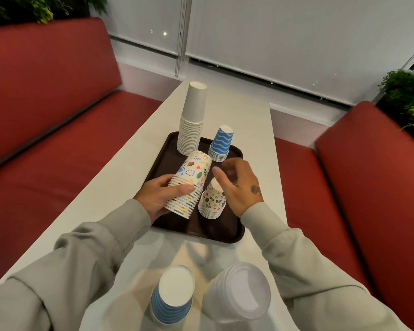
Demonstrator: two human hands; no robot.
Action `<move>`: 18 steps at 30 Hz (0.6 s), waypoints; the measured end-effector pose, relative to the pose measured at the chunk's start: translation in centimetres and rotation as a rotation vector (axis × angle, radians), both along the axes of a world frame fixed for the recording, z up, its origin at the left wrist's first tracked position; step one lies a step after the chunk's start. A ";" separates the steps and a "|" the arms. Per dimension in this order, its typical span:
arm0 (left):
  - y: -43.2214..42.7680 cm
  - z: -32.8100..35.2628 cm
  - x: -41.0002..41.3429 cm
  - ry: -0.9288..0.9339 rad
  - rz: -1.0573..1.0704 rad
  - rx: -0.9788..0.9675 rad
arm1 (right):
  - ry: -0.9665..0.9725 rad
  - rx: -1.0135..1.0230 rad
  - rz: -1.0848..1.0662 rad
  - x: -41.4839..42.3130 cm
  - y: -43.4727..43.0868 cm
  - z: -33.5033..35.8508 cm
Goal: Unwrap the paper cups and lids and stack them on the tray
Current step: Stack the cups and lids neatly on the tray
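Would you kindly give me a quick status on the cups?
Left hand grips tilted doodle cup stack. Right hand open by short doodle stack on tray. Lids off tray.

5 cup stks [191,120] [221,144] [191,180] [213,199] [172,295], 1 lid stk [239,292], 1 tray [215,228], 2 hands [158,197] [239,187]

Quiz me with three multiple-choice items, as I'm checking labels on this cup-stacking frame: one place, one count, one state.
1. On the tray, the plain white stack stands at: A) far-left corner B) near-right corner C) centre.
2. Stacks standing upright on it: A) one B) three C) five.
3. The larger doodle stack in the left hand is: A) upright B) tilted C) crushed.
Key: A, it rises from that corner; B, white, blue-wave stack and small doodle stack; B, it leans rightward.
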State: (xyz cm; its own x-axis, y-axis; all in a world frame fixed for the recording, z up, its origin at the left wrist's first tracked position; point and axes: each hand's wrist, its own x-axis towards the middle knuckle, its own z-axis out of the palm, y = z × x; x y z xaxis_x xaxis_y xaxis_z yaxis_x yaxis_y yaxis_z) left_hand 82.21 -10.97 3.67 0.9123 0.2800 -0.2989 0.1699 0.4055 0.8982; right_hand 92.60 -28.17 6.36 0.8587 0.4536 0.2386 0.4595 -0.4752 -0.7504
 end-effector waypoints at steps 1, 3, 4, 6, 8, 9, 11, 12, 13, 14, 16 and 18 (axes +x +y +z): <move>-0.2 0.1 0.1 -0.023 -0.020 0.010 | 0.051 0.023 0.035 -0.4 0.3 0.5; -0.5 0.1 0.3 -0.055 -0.042 0.044 | 0.187 0.056 0.092 -1.0 1.0 0.9; -0.5 0.0 0.4 -0.072 -0.042 0.068 | 0.243 0.063 0.097 -1.2 1.3 0.9; -0.6 -0.2 0.6 -0.100 -0.029 0.131 | 0.310 0.076 0.088 -1.5 1.7 0.3; -0.6 -0.1 0.5 -0.114 -0.037 0.222 | 0.322 0.110 0.093 -1.6 1.8 -0.3; -0.6 0.0 0.4 -0.113 -0.047 0.259 | 0.325 0.128 0.092 -1.5 1.9 -0.6; -0.5 0.1 0.3 -0.100 -0.068 0.302 | 0.345 0.157 0.093 -1.4 1.8 -1.1; -0.5 0.1 0.2 -0.100 -0.078 0.316 | 0.351 0.163 0.098 -1.4 1.8 -1.2; -0.6 0.1 0.1 -0.104 -0.085 0.322 | 0.351 0.162 0.099 -1.3 1.8 -1.3; -0.6 0.0 0.1 -0.107 -0.088 0.319 | 0.348 0.164 0.099 -1.4 1.8 -1.4; -0.6 -0.1 0.1 -0.112 -0.092 0.305 | 0.336 0.183 0.095 -1.1 1.8 -1.3; -0.6 -0.2 0.0 -0.113 -0.111 0.337 | 0.334 0.232 0.075 -0.4 1.7 -0.9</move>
State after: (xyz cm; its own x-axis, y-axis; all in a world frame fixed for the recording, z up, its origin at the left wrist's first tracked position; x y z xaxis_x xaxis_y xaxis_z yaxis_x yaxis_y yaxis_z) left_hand 82.23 -11.56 3.46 0.9645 0.2432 -0.1028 0.0887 0.0681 0.9937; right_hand 92.15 -26.51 5.50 0.8727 0.4850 0.0559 0.1996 -0.2500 -0.9474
